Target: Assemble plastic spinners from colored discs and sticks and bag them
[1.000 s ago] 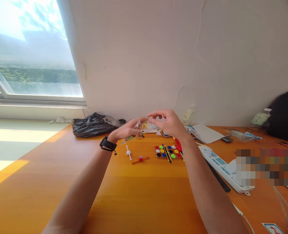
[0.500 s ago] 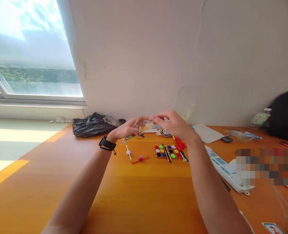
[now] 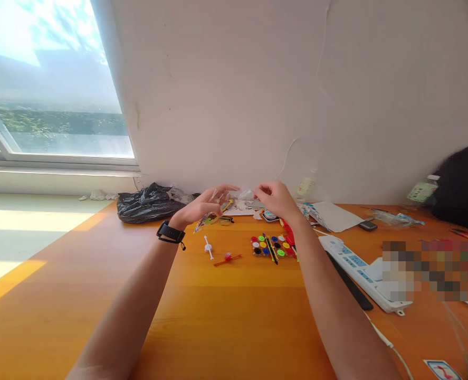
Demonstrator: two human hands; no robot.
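Observation:
My left hand (image 3: 204, 206), with a black watch at the wrist, grips a small clear plastic bag (image 3: 213, 211) holding colourful sticks, raised a little above the orange table (image 3: 226, 306). My right hand (image 3: 275, 199) pinches the bag's top edge from the right, fingers curled. Below the hands lie a white stick piece (image 3: 208, 247), a red stick piece (image 3: 228, 258) and a cluster of coloured round discs with sticks (image 3: 273, 247).
A black plastic bag (image 3: 149, 201) lies by the wall at the left. A white power strip (image 3: 362, 272), papers (image 3: 334, 215), a small dark device (image 3: 368, 225) and clear packets lie at the right. A dark-haired person (image 3: 463, 184) is at the far right edge.
Both hands have shifted slightly farther away and left with the bag. My right fingers have moved from the bag's middle to its upper edge.

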